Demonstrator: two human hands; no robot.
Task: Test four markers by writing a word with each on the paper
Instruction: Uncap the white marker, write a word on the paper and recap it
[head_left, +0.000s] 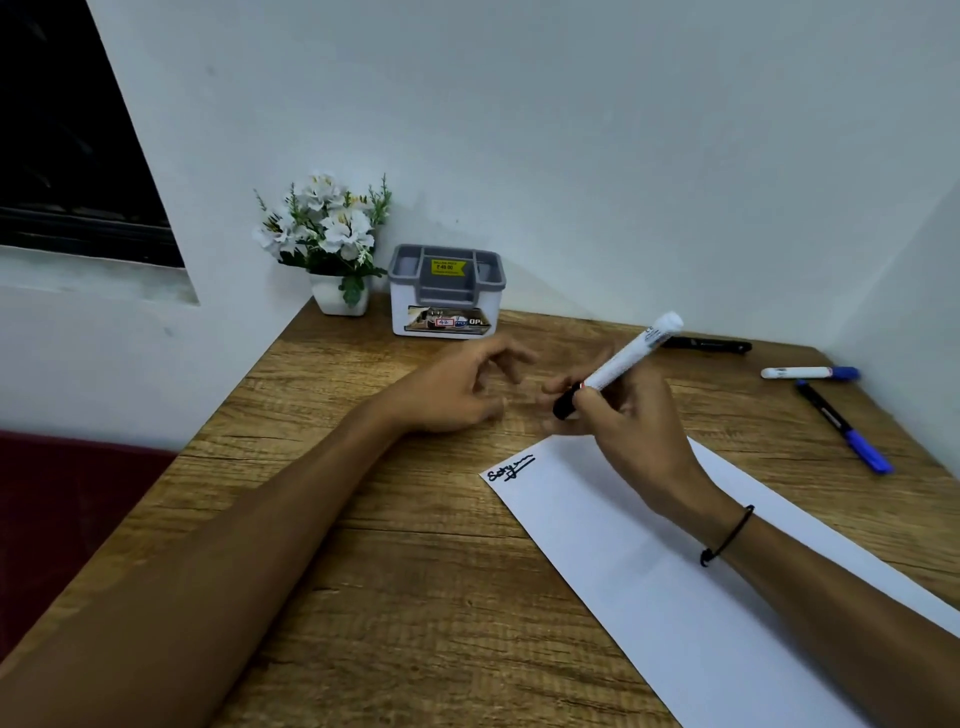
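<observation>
A long white sheet of paper (649, 566) lies on the wooden desk (395, 545), with one black handwritten word (510, 467) at its far left corner. My right hand (623, 426) grips a white marker with a black cap (621, 364) just above the paper's far end, black end pointing left and down. My left hand (457, 389) hovers just left of it, fingers loosely spread and holding nothing. On the desk to the right lie a black marker (709, 344), a white marker with a blue cap (810, 372) and a dark marker with a blue cap (844, 426).
A grey and white pen holder box (445, 291) and a small white pot of white flowers (332, 244) stand at the desk's back left against the wall. The desk sits in a corner between white walls, a dark window at upper left.
</observation>
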